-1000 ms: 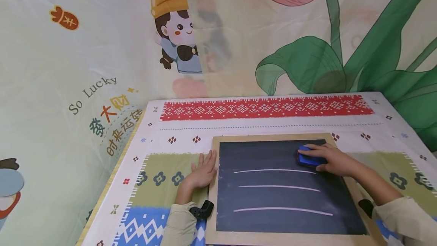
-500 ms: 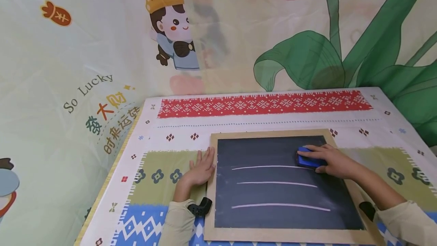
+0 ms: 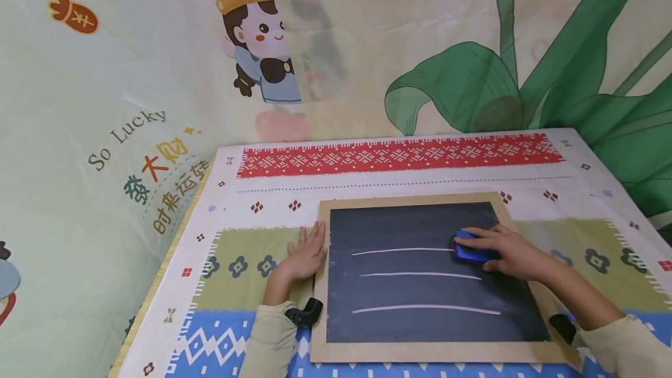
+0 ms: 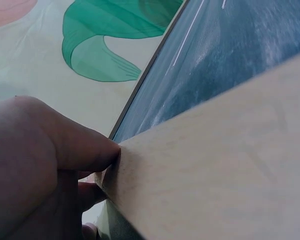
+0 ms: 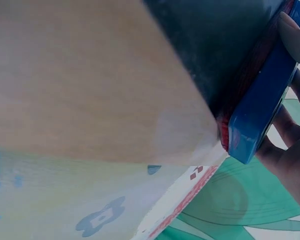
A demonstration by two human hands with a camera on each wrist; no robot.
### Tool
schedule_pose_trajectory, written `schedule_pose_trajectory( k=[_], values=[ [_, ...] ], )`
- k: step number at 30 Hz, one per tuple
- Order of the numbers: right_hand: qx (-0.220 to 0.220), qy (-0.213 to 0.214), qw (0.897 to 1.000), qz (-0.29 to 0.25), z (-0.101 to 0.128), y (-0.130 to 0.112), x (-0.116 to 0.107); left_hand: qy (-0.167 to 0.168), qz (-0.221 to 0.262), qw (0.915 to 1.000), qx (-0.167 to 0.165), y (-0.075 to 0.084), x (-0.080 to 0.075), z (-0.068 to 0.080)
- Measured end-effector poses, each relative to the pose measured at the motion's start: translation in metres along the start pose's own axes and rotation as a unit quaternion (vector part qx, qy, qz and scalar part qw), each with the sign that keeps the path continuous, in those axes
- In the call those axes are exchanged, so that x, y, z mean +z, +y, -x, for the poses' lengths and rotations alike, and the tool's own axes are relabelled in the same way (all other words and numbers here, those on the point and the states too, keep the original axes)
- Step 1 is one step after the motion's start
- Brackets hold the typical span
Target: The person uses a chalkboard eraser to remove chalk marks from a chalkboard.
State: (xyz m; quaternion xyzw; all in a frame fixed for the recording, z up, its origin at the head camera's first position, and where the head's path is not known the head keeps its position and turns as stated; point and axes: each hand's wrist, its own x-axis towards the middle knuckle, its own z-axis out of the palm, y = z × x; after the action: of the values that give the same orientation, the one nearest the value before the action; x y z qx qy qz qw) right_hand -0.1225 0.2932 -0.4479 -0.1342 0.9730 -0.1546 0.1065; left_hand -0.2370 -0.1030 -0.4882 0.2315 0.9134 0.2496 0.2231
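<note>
A wood-framed chalkboard (image 3: 420,279) lies flat on the patterned tablecloth (image 3: 273,191), with three white chalk lines across it. My right hand (image 3: 511,252) grips a blue eraser (image 3: 469,252) and presses it on the board at the right end of the top line; the eraser (image 5: 262,107) shows blue with a red underside in the right wrist view. My left hand (image 3: 305,255) lies flat on the cloth, fingers straight, with its thumb side against the board's left frame edge (image 4: 190,170).
A printed curtain (image 3: 157,74) with cartoon figures and green leaves hangs close behind the table and along its left side. The table's left edge (image 3: 157,290) runs diagonally beside the left hand. Black wrist straps (image 3: 307,312) sit at both cuffs.
The right hand has slid the eraser a little down and left, onto the right end of the top chalk line, which now looks shorter. The left hand stays against the frame.
</note>
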Motion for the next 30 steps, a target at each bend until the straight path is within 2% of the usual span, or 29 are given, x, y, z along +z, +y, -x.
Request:
schedule_pose_trajectory(
  k=[8,22,30],
  values=[
    [0.005,-0.006,1.0,-0.014,-0.0042,-0.0043,-0.0035,0.005,-0.001,1.0,-0.003,-0.0001,-0.0011,0.0008],
    [0.025,-0.015,1.0,-0.003,-0.0047,-0.0079,-0.0021,0.0,-0.008,1.0,-0.001,-0.0007,0.0016,-0.0005],
    [0.016,-0.009,1.0,0.002,-0.0052,-0.0091,-0.0022,0.007,-0.011,0.9999,-0.001,-0.0023,0.0024,0.0007]
  ],
)
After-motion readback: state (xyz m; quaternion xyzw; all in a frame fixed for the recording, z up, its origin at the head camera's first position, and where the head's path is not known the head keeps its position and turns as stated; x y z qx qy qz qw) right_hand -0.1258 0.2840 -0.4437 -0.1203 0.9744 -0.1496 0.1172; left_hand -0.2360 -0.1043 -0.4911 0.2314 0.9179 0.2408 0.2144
